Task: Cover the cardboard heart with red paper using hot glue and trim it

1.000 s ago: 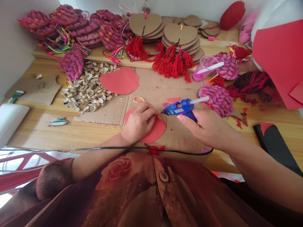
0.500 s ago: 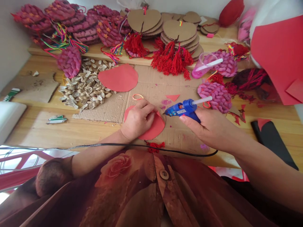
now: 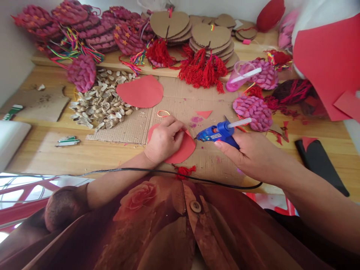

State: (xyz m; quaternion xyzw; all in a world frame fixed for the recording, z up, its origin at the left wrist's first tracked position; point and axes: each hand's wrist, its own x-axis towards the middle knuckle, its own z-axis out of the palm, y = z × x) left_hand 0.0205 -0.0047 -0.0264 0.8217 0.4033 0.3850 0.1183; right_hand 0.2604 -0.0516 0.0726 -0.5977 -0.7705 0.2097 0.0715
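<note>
My left hand (image 3: 165, 139) grips a round piece of red paper (image 3: 184, 148) at its upper edge, fingers curled and pressed together. What lies under the paper is hidden. A thin orange loop of cord (image 3: 163, 113) shows above it, and a red tassel (image 3: 185, 171) sticks out below. In my right hand (image 3: 244, 150) is a blue glue gun (image 3: 216, 133) with a pale glue stick in its back. Its nozzle points left, right beside the paper's right edge; whether it touches cannot be told.
Peanut shells (image 3: 104, 101) lie at left beside another red paper piece (image 3: 140, 92). Behind stand cardboard discs (image 3: 170, 24) with red tassels (image 3: 201, 67). At right are a pink cup (image 3: 234, 84), a shell-covered disc (image 3: 253, 112) and a black object (image 3: 323, 165). The gun's cord (image 3: 168, 173) crosses the front.
The glue gun's nozzle is slightly lower and closer to the red paper's right edge. My left hand keeps its hold on the paper. The view has shifted a little.
</note>
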